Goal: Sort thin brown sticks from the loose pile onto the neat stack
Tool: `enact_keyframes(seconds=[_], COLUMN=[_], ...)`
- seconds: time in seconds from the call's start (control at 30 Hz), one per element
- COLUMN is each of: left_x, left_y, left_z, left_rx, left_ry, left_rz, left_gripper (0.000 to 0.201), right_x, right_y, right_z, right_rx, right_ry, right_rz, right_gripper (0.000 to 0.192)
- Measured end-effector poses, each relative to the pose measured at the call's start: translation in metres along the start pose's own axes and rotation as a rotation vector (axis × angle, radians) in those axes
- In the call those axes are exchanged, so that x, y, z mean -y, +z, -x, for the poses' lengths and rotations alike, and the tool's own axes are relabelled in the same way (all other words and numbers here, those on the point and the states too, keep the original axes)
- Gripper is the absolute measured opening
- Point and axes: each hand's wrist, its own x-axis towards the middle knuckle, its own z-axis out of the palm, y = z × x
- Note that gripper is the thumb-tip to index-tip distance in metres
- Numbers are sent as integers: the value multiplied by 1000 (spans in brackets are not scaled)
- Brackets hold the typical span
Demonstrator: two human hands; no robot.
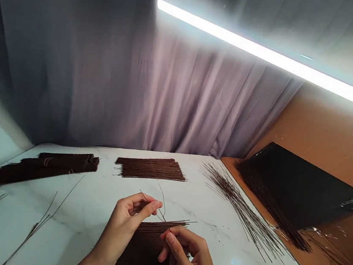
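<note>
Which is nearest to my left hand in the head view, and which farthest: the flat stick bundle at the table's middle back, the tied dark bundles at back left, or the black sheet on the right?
From the left hand:
1. Flat stick bundle, straight behind it.
2. Tied dark bundles, back left.
3. Black sheet, far right, off the white table.

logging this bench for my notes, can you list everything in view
table: one, white marble, under all the work
loose sticks: one pile, dark brown, under the hands
neat bundle: one, brown, table centre back
tied bundles: a stack, dark brown, back left
fanned sticks: one spread, brown, right of centre
black sheet: one, glossy, far right on brown board
curtain: one, grey, behind table
light strip: one, white, above
left hand: pinching thin sticks
right hand: on the loose sticks
</note>
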Motion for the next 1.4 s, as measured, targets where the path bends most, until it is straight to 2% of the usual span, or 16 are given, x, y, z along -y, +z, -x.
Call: enact_keyframes(seconds=[0.3,0.5,0.9,0.97,1.07,1.13,1.2,1.3,1.37,1.4], left_x=[6,6,14,16,25,31,35,29,19,14], left_y=[-5,-12,-14,-16,-22,-24,-25,-21,-17,-15], left_z=[-5,-12,-15,-19,-25,-25,-20,-8,-1,2], left_rx=[9,97,38,61,160,212,263,370,416,442], left_ry=[-28,-25,-9,-1,17,13,14,108,199,228], left_rz=[42,-31,-38,-71,-166,-291,-458,-661,-728,-751], left_gripper=[27,42,41,44,47,42,34,19,11,9], right_x=[4,-5,-1,-3,-1,4,9,13,12,10], right_y=[0,-5,-2,0,-5,-18,-42,-94,-132,-149], right_z=[1,-3,-2,-4,-9,-13,-18,-23,-25,-25], right_rx=[-35,-37,-18,-31,-40,-63,-149,-395,-635,-709], right_ry=[1,-29,5,6,4,-32,-103,-180,-145,-117], right_rz=[17,24,35,30,58,192,436,877,1170,1215], right_gripper=[49,50,54,56,57,54,52,49,44,41])
